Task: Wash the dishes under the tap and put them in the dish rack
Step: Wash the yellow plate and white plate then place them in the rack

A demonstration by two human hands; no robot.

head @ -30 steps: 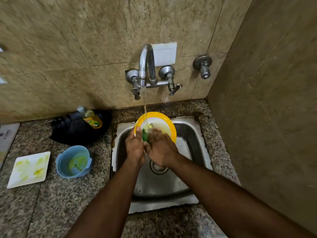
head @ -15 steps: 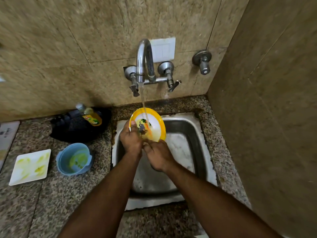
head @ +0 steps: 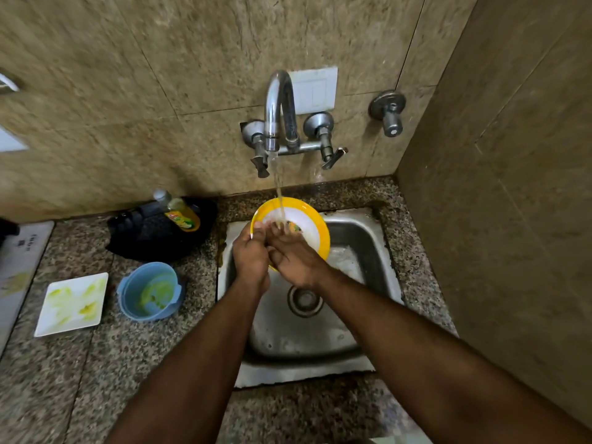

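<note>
Now tilted flatter under the tap: plate, wet, stiff, slippery; left hand pinching rim, right hand spread, rubbing.

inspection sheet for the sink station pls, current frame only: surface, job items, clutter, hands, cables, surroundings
Surface: speckled granite counter around a steel sink; tap running.
Job's things: yellow-rimmed plate held tilted under the stream; white square plate and blue bowl, both with yellow-green residue, on the counter left of the sink.
Clutter: dish soap bottle lying on a black item by the wall.
Hands: left hand has a grip on the plate's left rim; right hand lies with fingers flat on the plate's face under the water.
Cables: nothing seen.
Surroundings: tiled walls, white switch plate, extra wall valve. Dish rack not in view.
</note>
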